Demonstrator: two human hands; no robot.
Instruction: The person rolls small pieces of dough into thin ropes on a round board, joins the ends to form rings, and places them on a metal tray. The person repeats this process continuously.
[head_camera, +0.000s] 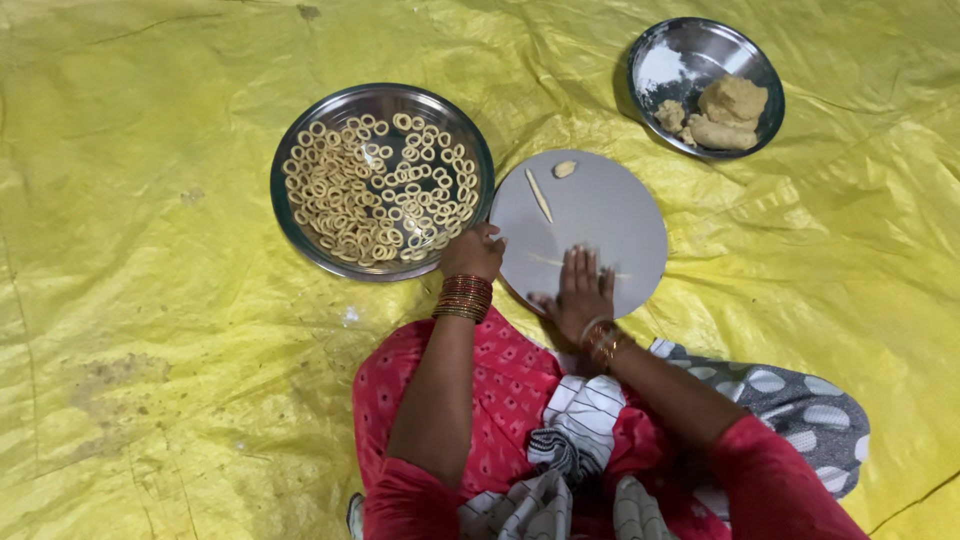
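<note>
A round grey board lies on the yellow sheet in front of me. My right hand lies flat on the board, fingers spread, pressing a thin strand of dough that sticks out on both sides of the palm. My left hand is closed at the board's left edge, beside the big plate; whether it holds anything is hidden. On the far part of the board lie a thin dough stick and a small dough lump.
A large steel plate to the left holds several small dough rings. A smaller steel bowl at the upper right holds dough chunks and white flour. A crinkled yellow plastic sheet covers the floor.
</note>
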